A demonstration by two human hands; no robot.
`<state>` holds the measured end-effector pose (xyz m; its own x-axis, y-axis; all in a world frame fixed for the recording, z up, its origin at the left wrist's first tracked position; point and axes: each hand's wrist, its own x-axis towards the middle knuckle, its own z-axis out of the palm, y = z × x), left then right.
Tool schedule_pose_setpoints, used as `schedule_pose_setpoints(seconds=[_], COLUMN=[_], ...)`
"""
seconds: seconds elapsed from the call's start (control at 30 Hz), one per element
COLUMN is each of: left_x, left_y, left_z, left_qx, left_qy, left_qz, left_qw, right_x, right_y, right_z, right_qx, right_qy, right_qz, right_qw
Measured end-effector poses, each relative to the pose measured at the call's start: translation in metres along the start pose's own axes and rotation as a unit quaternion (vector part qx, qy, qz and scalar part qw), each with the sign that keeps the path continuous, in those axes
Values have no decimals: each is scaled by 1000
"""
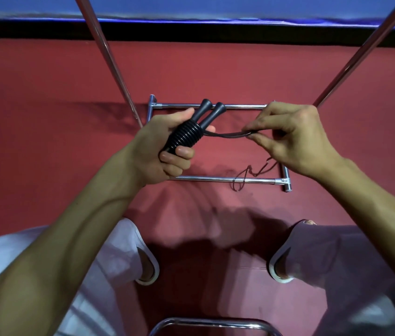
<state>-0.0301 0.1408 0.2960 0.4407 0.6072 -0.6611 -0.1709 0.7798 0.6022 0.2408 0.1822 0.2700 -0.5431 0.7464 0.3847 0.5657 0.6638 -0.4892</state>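
Note:
My left hand (160,149) grips a skipping rope's two black handles (207,115), held side by side with black rope (186,135) wound tightly round them in several turns. From the coil a doubled strand of rope (230,135) runs right to my right hand (295,139), which pinches it between thumb and fingers. Below that hand the loose rope end (245,177) hangs in a loop over the floor frame. Both hands are held in front of me above the red floor.
A chrome tube frame (215,179) lies on the red carpet beneath my hands, with two slanted metal poles (109,59) (361,54) rising from it. My knees in white trousers (109,258) and slippers flank a curved chrome chair rail (215,322). A blue-and-black wall edge runs along the top.

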Motion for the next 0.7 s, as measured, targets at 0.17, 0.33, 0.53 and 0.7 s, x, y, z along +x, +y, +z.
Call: schedule_pose_setpoints(seconds=[0.17,0.33,0.53,0.7], left_x=[-1,9,11,21], left_y=[4,-4,-9,-17], left_z=[-2,-3,8,9], left_qx=[-3,62,185,312], left_qy=[12,88,237,276], left_qz=[12,65,184,238], left_qw=[1000,992,936,877], right_x=[0,5,13,3], right_y=[-4,-18,-24,-32], right_z=[-6,-2,-2,-3], right_qx=[48,407,403,159], right_qy=[-99,-229,-202,-191], right_qz=[52,349,376,201], right_qw=[993,813,810,948])
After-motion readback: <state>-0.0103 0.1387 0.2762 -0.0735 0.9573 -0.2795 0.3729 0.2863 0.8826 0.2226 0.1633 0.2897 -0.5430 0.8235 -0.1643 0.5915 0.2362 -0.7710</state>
